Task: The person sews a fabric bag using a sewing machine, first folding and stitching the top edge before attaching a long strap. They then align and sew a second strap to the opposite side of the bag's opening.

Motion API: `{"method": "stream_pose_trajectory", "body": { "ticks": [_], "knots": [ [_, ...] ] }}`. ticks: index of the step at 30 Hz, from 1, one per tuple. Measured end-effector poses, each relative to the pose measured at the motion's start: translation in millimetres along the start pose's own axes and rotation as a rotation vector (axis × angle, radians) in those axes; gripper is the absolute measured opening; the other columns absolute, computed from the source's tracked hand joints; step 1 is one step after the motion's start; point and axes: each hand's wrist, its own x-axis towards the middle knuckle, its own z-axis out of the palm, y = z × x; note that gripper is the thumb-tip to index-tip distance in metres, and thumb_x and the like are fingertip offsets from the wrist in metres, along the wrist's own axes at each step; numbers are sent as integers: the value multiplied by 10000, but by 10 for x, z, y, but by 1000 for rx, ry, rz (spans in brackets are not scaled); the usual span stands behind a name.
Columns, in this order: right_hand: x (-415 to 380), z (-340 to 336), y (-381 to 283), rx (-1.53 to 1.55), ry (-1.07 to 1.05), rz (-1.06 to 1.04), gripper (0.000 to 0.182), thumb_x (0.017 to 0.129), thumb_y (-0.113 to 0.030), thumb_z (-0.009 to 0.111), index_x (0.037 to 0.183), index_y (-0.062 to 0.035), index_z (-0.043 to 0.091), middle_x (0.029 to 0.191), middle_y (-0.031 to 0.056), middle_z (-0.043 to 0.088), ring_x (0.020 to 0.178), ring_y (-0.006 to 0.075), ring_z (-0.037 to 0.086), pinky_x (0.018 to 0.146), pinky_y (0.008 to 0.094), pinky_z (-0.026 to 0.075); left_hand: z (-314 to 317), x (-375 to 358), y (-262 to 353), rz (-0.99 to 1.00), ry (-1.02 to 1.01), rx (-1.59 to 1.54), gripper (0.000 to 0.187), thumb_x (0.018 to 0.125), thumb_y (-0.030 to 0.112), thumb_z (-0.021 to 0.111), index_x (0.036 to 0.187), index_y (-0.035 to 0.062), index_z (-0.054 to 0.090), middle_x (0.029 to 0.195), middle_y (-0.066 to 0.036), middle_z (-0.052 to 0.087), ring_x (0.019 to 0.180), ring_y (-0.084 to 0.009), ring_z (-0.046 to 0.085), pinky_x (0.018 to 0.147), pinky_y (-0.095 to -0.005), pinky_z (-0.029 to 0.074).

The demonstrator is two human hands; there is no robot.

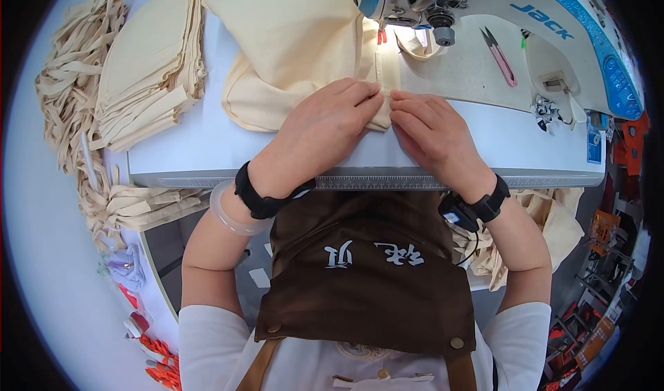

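A cream cloth piece (297, 52) lies on the white sewing table, its right edge running under the needle area of the sewing machine (415, 4). My left hand (328, 118) rests on that cloth near its front right corner, fingers bent and thumb and fingertips pressed together at the edge. Just to the right, my right hand (432, 128) pinches the same folded edge, fingertips close to those of the left. A cream strap (418, 45) curls beside the presser foot. What exactly sits between the fingertips is partly hidden.
Stacked cream cloth pieces (149, 59) and a heap of straps (76, 80) lie at the left. Pink-handled thread snips (501, 59) rest on the machine bed, near thread scraps (546, 111). A ruler strip (380, 182) lines the front edge. More cloth (546, 232) hangs below right.
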Motion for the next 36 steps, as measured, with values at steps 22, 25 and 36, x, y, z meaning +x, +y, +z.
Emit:
{"method": "stream_pose_trajectory", "body": {
  "ticks": [22, 25, 36],
  "knots": [
    [263, 103, 288, -198, 58, 46, 262, 840, -91, 699, 1090, -39, 640, 1062, 52, 668, 1030, 225, 627, 940, 382, 464, -14, 411, -443, 1, 25, 102, 386, 830, 63, 718, 1208, 14, 664, 1224, -108, 647, 1106, -308, 616, 914, -394, 538],
    [283, 118, 302, -229, 49, 59, 275, 842, -103, 705, 1101, -37, 641, 1070, 54, 672, 1034, 224, 622, 937, 379, 465, -32, 457, -464, -19, 21, 99, 382, 834, 65, 714, 1210, 12, 664, 1207, -112, 656, 1099, -312, 615, 921, -394, 535],
    [307, 122, 347, -225, 58, 58, 303, 854, -119, 701, 1135, -24, 641, 1111, 63, 680, 1054, 232, 614, 927, 380, 476, -8, 512, -546, -51, 10, 99, 400, 841, 49, 690, 1237, 12, 645, 1300, -122, 640, 1174, -304, 598, 1002, -383, 513]
  ]
}}
